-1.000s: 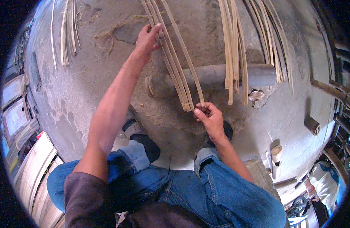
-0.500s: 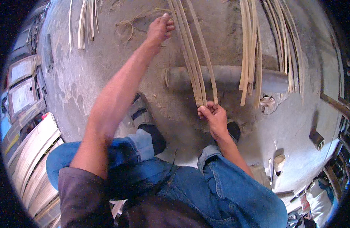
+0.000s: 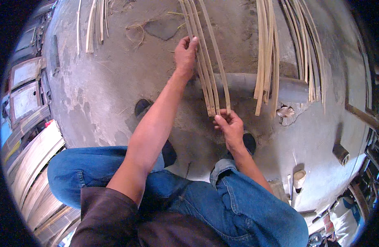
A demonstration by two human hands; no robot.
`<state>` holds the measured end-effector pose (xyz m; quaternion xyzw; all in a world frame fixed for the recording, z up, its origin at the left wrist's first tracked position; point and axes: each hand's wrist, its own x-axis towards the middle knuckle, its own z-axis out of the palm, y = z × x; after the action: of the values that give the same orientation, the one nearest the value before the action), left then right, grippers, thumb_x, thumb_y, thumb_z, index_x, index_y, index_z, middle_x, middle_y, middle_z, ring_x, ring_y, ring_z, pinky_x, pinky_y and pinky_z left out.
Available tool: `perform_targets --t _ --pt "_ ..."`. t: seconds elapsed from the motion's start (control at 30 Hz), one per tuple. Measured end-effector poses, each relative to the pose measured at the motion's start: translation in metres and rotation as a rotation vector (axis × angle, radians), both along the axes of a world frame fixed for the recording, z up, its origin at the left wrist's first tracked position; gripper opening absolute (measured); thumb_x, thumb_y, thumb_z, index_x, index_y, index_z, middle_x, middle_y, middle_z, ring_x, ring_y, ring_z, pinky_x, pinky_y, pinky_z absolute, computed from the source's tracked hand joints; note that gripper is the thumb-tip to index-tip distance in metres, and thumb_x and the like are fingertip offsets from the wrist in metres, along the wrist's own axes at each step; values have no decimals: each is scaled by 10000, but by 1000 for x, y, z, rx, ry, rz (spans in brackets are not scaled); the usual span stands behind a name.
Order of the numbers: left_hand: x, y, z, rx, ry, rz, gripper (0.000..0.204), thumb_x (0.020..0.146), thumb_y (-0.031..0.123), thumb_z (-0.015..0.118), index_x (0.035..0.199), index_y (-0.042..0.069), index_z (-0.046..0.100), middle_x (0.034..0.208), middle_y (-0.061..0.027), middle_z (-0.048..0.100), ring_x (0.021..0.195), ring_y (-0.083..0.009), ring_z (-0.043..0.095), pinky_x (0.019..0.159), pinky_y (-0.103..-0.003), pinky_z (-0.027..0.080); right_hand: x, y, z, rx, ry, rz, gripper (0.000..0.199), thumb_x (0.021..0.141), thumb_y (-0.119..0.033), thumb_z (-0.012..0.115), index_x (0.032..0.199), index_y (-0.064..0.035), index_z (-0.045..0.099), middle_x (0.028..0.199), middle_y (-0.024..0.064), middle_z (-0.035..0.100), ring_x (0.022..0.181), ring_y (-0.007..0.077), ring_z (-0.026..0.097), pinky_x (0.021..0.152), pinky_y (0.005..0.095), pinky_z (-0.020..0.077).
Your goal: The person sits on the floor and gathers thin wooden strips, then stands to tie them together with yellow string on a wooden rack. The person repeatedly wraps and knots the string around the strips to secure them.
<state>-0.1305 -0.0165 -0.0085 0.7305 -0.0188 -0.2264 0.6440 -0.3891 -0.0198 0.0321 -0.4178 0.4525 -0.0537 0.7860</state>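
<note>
A bundle of thin pale bamboo strips (image 3: 206, 61) lies lengthwise on the concrete floor, resting across a grey pipe (image 3: 247, 84). My left hand (image 3: 185, 51) reaches far out and presses its fingers against the left side of the bundle. My right hand (image 3: 228, 125) pinches the near ends of the strips just in front of the pipe. I am squatting, with my blue-jeaned knees below both arms.
A second bundle of strips (image 3: 268, 61) crosses the pipe to the right, with more strips (image 3: 309, 53) beyond it. Other strips (image 3: 95, 24) lie at the far left. Stacked flat panels (image 3: 31, 164) sit at the left edge. A small cylinder (image 3: 341, 153) lies at right.
My view has shifted, so the bundle and pipe sit lower in the picture. My left hand stays on the strips' left side and my right hand keeps hold of the near ends.
</note>
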Motion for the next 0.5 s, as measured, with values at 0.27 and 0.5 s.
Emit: perform_targets --t 0.27,0.5 --pt "3 1 -5 -11 -52 19 316 912 257 606 1092 -2 593 914 -31 630 810 -98 550 730 -257 448 -9 -14 -13 -151 9 -25 185 868 -163 668 986 -24 637 848 20 634 732 96 597 641 244 501" --pt "-6 1 4 18 -64 24 299 925 248 570 1070 -10 609 922 -31 636 810 -98 551 743 -264 449 -9 -6 -10 -233 18 33 202 842 -179 696 965 -19 672 841 1 658 707 67 565 669 236 474"
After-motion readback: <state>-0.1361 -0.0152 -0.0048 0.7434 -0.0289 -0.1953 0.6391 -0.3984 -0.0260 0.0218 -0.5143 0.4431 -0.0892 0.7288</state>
